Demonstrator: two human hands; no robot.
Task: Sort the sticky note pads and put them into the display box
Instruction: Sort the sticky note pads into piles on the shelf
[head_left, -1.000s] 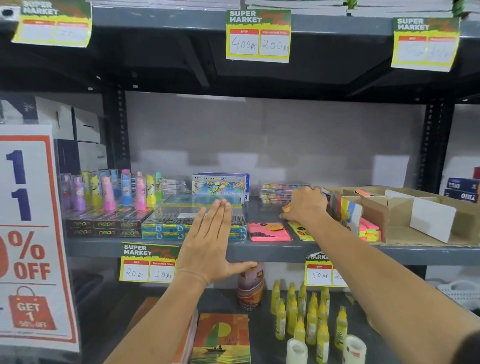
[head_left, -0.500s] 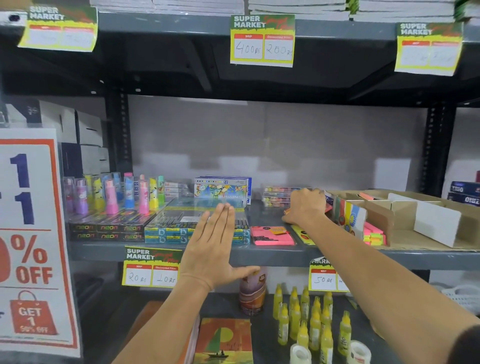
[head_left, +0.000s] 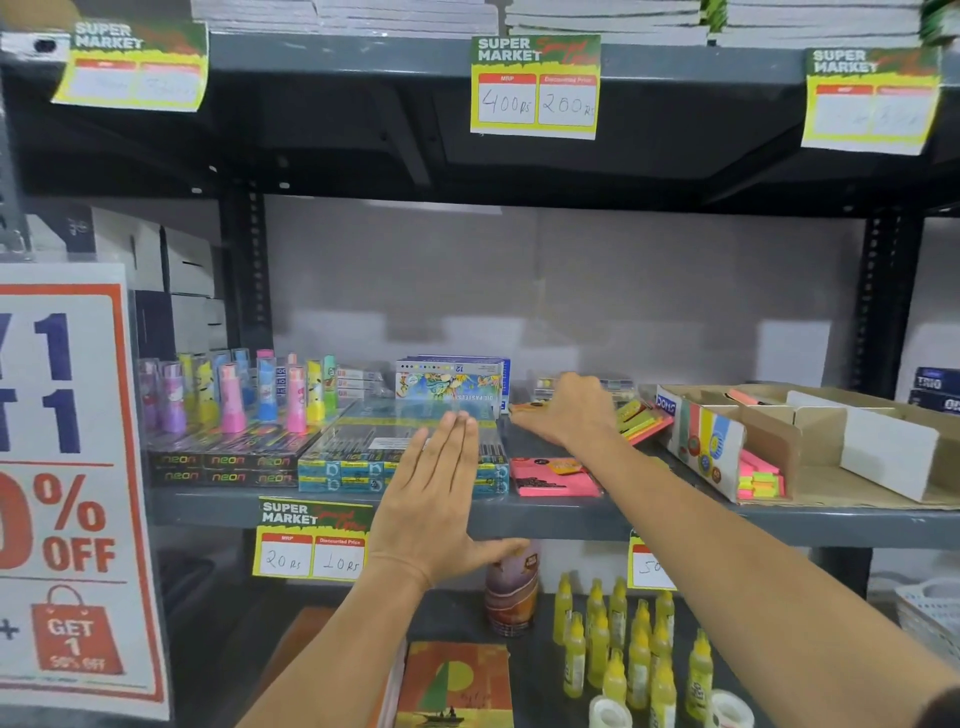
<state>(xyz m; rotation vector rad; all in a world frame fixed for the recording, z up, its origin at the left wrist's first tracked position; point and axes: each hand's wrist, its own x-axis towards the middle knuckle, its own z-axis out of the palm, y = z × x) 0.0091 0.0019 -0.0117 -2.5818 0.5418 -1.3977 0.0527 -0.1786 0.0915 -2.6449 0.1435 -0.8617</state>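
Head view: your right hand (head_left: 569, 413) palm-down over loose sticky note pads (head_left: 641, 418) at shelf back, grip hidden, can't tell if pinching. Left hand (head_left: 436, 499) flat, fingers together, empty, hovering at shelf edge. Pink pad (head_left: 553, 480) lies flat between hands, right hand nearer. Display box (head_left: 701, 441) just right, some neon pads inside.

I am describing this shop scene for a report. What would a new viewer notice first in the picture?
Probably the two bare hands at centre: the left hand hovers flat and open before the middle shelf, and the right hand reaches deeper, resting on sticky note pads beside the cardboard display box. Next, the big red and white discount poster on the left edge.
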